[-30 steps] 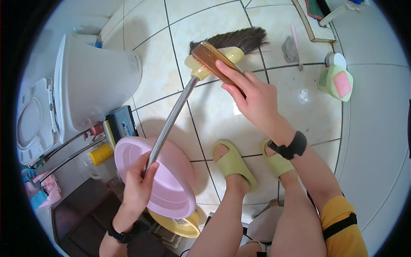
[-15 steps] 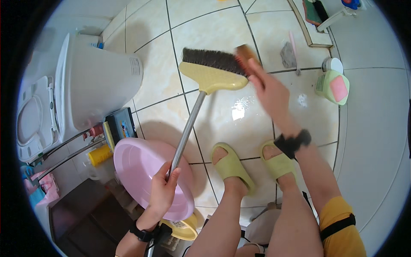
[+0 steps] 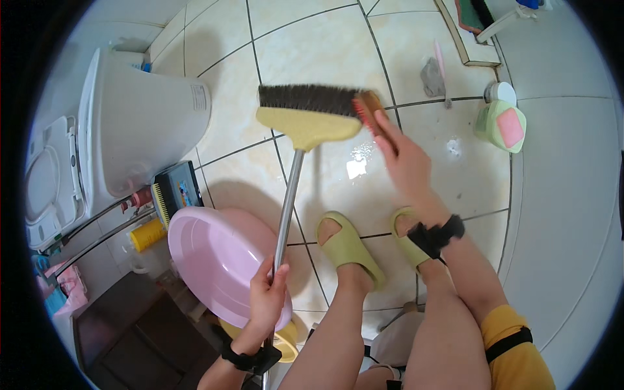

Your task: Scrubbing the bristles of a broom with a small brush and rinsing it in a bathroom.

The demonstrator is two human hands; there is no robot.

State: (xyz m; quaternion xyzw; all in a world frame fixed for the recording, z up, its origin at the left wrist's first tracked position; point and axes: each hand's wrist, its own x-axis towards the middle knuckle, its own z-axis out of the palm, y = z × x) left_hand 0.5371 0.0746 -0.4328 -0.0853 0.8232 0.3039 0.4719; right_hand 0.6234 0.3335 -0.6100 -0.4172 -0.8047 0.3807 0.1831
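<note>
My left hand (image 3: 268, 296) is wrapped round the metal handle of a broom (image 3: 311, 127), whose yellow head and dark bristles are raised above the tiled floor. Closed on a brown wooden scrub brush (image 3: 377, 112) with reddish bristles, my right hand (image 3: 408, 162) presses it against the right end of the broom's bristles. The broom handle passes in front of a pink basin (image 3: 214, 260) at the lower left.
A white bin-like container (image 3: 153, 123) stands at the left, near a dustpan (image 3: 179, 188). At the right wall are a green container with a pink sponge (image 3: 510, 127) and a white jar (image 3: 500, 93). Grey fluff (image 3: 431, 78) lies on the floor beside a pink-handled stick.
The broom head has shifted left and turned more level. My left hand has moved right and down with the handle. The brush has come down slightly, still at the bristles' right end.
</note>
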